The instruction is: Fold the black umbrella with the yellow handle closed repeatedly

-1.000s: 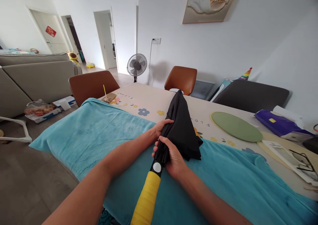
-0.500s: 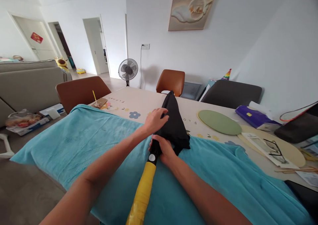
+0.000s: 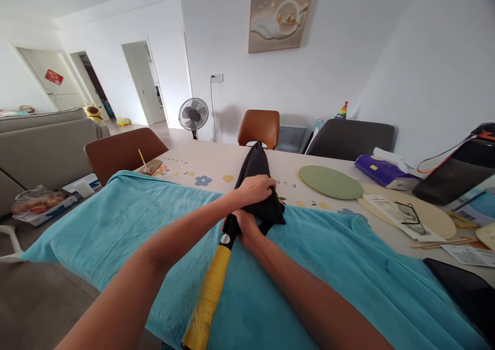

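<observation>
Teal towel point(image 3: 116, 221) under umbrella point(image 3: 255, 164), placemat point(image 3: 330, 181) beyond

A teal towel point(image 3: 116, 216) is covering the near part of the bench point(image 3: 209, 159) under and around the fingers point(image 3: 267, 185). Right of the fingers, a round green mat point(image 3: 330, 181) is lying flat, and further right a purple tissue pack point(image 3: 381, 170) and a pair of glasses point(image 3: 406, 213) on a printed sheet are resting. Beyond the fingers a brown chair point(image 3: 259, 128) is standing at the far edge, with a dark chair point(image 3: 351, 138) beside it. Far left of the fingers, a fan point(image 3: 193, 114) is standing on the floor and a grey sofa point(image 3: 42, 149) is sitting.
</observation>
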Motion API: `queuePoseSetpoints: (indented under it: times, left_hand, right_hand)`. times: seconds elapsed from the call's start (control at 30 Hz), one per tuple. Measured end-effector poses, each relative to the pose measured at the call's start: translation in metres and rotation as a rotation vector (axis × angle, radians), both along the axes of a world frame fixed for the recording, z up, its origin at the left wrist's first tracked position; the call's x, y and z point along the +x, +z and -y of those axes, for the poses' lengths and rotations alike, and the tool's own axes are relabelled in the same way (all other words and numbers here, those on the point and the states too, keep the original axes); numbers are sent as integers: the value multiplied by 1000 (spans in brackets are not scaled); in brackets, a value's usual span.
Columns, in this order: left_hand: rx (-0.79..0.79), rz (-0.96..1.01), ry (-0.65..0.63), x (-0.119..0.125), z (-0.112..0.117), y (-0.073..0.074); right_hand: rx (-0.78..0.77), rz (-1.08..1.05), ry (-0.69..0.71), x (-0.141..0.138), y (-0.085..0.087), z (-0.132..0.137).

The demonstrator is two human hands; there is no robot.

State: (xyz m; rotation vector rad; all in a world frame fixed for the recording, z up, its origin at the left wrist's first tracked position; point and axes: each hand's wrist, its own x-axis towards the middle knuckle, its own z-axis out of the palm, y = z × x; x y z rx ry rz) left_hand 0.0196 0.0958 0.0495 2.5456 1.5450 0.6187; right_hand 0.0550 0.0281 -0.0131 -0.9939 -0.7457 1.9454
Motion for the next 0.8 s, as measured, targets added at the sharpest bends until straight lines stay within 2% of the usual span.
queuePoseSetpoints:
  times: [0.1, 0.2, 0.27, 0.37, 0.43, 0.5, 0.67, 0.8]
  left_hand:
    - [110, 173, 191, -31, 13, 16]
    - [174, 254, 399, -74, 25, 14]
    - [144, 228, 515, -102, 33, -1]
    - [-1, 207, 659, -135, 41, -36]
    - [-82, 255, 751, -149, 42, -57]
    - [-125, 304, 824, -159, 41, -70]
    - [-116, 328, 802, -169, 40, -75]
    - [-224, 495, 728, -175, 46, -72]
  right_hand:
    - [-50, -9, 28, 0, -3, 0]
    - [-97, -83, 3, 1, -3, -1]
    - [-120, -96, -5, 2, -3, -2]
    - [-132, -77, 27, 4, -1, -2]
    - [-138, -59, 37, 6, 0, -2]
    - [-145, -25, 6, 7, 1, -2]
    - [-169, 25, -24, 10, 2, -4]
    - [-157, 34, -33, 11, 1, -5]
